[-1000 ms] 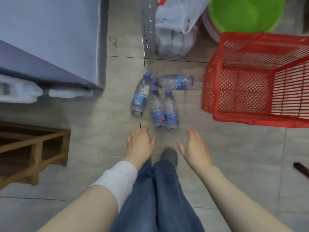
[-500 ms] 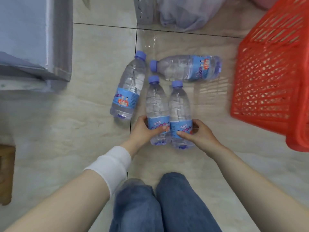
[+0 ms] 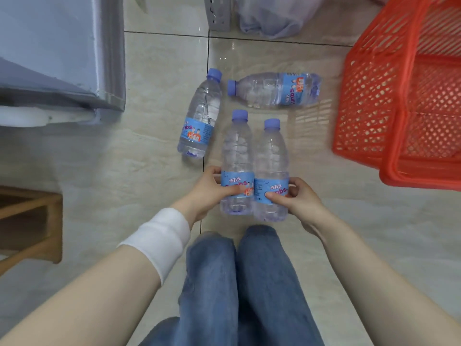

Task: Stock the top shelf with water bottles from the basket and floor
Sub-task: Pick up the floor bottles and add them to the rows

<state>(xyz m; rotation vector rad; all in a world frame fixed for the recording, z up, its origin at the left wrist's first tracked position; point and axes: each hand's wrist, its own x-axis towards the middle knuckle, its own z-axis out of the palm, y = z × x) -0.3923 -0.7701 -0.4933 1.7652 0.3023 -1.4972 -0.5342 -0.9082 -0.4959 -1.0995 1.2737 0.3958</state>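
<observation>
Two water bottles lie side by side, touching along their length, caps pointing away from the person: left-held bottle (image 3: 237, 151) and right-held bottle (image 3: 271, 158). Both are clear, with blue caps and blue labels near the base end.

Left grip (image 3: 204, 193) is clenched round the label of the left-held bottle, thumb across the front, fingers curled round the outer side. Right grip (image 3: 299, 198) does the same on the right-held bottle, thumb on the label, fingers round the outer side. I can't tell whether the pair rests on the floor (image 3: 149, 158) or sits just off it.

Third bottle (image 3: 199, 113) lies flat on the floor just left of the pair. It is slightly tilted, cap at the far end, base near the left grip but apart from it. Fourth bottle (image 3: 274, 89) lies crosswise beyond the pair's caps. Its cap points left, close to the third bottle's cap without touching it, and its base end points toward the red basket (image 3: 374, 96).

The basket sits on the right with lattice walls, one wall facing the bottles. It stands apart from the fourth bottle and is cut off by the frame edge.

The floor is glossy beige tile with dark grout lines. One line runs past the third bottle's base toward the left grip.

Further out:
- grey cabinet (image 3: 62, 46) at top left
- wooden frame (image 3: 30, 221) at the left edge
- perforated metal upright (image 3: 217, 13) at top centre
- plastic bag (image 3: 269, 18) just right of the upright

There is a white band (image 3: 159, 238) on the left forearm. Blue jeans (image 3: 237, 283) show directly below the bottles.
</observation>
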